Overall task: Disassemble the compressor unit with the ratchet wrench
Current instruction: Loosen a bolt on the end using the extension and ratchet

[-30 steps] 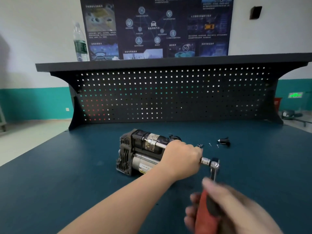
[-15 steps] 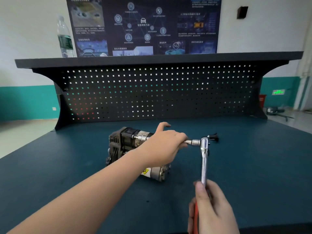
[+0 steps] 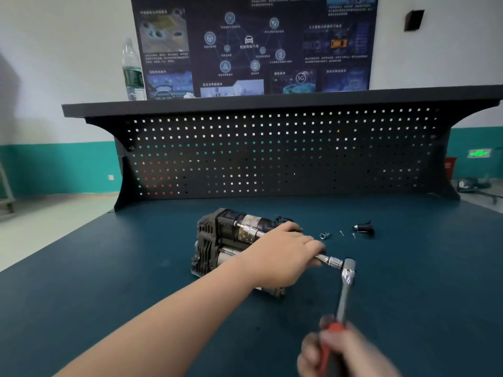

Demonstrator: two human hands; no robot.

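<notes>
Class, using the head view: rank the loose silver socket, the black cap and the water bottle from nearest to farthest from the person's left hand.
From the left hand, which grips the extension bar:
1. Silver socket, on the bench just right of the hand.
2. Black cap, farther right on the bench.
3. Water bottle, up on the shelf, far left.

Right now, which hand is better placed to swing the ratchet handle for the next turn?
The right hand, probably: it already grips the red handle of the ratchet wrench. The left hand is busy holding the extension bar over the compressor.
</notes>
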